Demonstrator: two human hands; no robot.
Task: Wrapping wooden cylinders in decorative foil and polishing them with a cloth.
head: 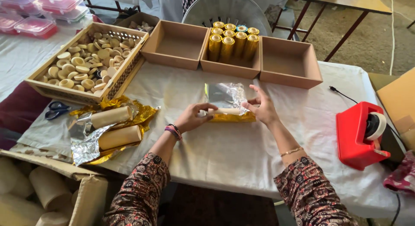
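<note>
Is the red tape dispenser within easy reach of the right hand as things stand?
Probably yes: the red tape dispenser sits on bare cloth beside the right hand, nothing between them, though that hand holds the roll.

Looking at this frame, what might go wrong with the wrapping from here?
The foil sheet stands up crumpled behind the cardboard tube, so it may crease or tear as it is rolled. Both hands, left and right, grip only the tube's ends, so the middle could slip out of line with the gold edge. The two bare tubes lie on loose foil near the table's front edge and might roll off.
</note>
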